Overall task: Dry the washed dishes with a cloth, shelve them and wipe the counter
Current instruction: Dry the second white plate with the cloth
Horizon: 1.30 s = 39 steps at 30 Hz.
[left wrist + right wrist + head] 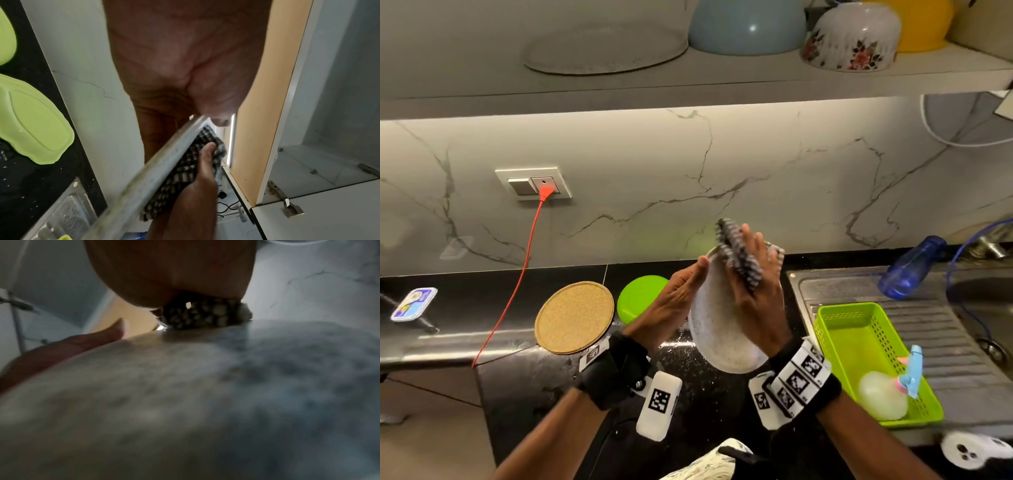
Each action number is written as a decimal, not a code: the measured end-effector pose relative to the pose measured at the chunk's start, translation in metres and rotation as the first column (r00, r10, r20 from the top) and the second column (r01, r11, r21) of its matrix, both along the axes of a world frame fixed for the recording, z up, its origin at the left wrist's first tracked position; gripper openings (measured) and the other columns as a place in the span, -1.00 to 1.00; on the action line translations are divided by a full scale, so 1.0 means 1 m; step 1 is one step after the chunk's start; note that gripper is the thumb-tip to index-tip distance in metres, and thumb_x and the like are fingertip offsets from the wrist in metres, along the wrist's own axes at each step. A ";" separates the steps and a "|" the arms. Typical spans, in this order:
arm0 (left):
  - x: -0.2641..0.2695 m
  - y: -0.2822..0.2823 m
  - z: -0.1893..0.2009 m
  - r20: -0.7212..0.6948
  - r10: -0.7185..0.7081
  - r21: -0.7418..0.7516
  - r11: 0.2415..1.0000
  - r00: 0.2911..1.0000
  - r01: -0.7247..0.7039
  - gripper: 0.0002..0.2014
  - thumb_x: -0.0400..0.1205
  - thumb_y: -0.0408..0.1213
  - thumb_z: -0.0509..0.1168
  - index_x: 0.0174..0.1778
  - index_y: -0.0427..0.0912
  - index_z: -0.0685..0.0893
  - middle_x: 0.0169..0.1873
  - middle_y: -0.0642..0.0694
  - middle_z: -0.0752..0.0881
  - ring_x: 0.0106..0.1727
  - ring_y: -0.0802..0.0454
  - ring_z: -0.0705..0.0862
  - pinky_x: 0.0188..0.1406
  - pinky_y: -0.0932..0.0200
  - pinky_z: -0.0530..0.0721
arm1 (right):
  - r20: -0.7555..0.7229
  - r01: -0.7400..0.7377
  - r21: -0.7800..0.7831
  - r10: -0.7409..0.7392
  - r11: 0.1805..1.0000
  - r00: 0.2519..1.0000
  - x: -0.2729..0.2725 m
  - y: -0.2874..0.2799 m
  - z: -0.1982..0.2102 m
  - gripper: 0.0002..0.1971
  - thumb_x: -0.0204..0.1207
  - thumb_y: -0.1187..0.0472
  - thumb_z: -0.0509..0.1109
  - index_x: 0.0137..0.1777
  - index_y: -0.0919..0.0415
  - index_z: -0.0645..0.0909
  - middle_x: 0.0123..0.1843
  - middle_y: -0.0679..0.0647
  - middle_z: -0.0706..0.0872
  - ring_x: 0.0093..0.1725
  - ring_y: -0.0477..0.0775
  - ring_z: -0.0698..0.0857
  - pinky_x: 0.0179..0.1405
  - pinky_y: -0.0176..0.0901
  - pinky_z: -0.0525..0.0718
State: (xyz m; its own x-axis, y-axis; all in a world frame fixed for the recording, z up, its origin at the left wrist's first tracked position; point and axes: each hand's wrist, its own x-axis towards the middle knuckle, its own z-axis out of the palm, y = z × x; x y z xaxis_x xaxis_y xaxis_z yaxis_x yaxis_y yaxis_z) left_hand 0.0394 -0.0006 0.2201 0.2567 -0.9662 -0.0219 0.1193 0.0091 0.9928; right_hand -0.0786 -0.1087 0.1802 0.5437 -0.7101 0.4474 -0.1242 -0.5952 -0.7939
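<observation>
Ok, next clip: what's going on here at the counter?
A person is drying a speckled white plate held up on edge above the black counter. The left hand steadies its rim, while the right hand presses a checked cloth against its face. A clear plate and bowls already sit on the shelf; a green basket lies on the drainboard.

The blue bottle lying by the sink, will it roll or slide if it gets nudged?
The blue bottle lies on its side on the steel drainboard, so it probably rolls easily. It looks like see-through plastic, likely light. The ribbed steel may be wet and slippery.
</observation>
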 end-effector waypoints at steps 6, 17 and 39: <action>0.006 0.001 -0.005 0.004 0.045 -0.009 0.999 0.999 -0.045 -0.45 0.71 0.05 -0.04 0.36 -0.22 0.64 0.22 -0.06 0.82 0.33 -0.04 0.75 0.21 0.14 0.73 | -0.040 -0.146 -0.164 0.142 0.976 0.989 -0.001 -0.009 0.001 -0.47 0.82 0.08 0.11 0.76 0.16 0.28 0.82 0.08 0.22 0.83 0.05 0.09 0.78 0.43 0.01; 0.012 0.003 -0.004 -0.161 0.089 0.114 0.991 0.983 -0.071 -0.24 0.66 0.34 -0.21 0.45 -0.06 0.62 0.33 -0.14 0.77 0.40 -0.02 0.71 0.43 -0.06 0.64 | -0.149 -0.241 -0.217 0.212 0.946 0.966 0.001 0.012 -0.010 -0.36 0.74 0.01 0.14 0.80 0.15 0.19 0.85 0.08 0.09 0.84 0.16 0.02 0.74 0.51 0.03; 0.050 0.005 -0.011 -0.425 0.371 0.200 0.928 0.825 -0.314 -0.58 0.85 -0.02 0.06 0.49 -0.16 0.60 0.30 -0.17 0.79 0.31 -0.11 0.77 0.25 -0.15 0.72 | -0.544 -0.538 -0.390 0.284 0.747 0.789 -0.069 0.024 -0.045 -0.43 0.79 -0.02 0.10 0.79 -0.04 0.22 0.85 -0.04 0.10 0.83 0.11 0.07 0.72 0.40 0.17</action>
